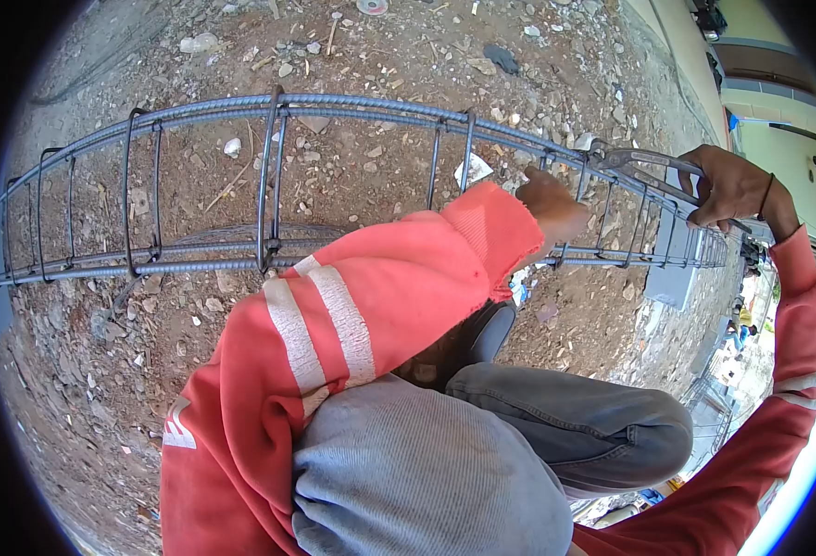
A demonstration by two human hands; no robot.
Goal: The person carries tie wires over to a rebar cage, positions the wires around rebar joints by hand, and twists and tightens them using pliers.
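A long cage of ribbed steel rebar [362,104] with square stirrups runs across the view. My right hand [737,185], at the right, is closed around the handles of metal pincers [649,159]. The pincers' jaws meet the upper bars beside a stirrup. My left hand [556,211] reaches in among the bars just left of those jaws, seen from the back. One finger points up near the upper bars; the others are curled and mostly hidden, so what they grip is not visible.
Stony, littered dirt [362,185] lies under the cage. A grey block [675,278] is beneath its right part, and another grey support shows at the far left. My bent knees [426,463] are close below the cage. A building wall [788,167] stands at the right.
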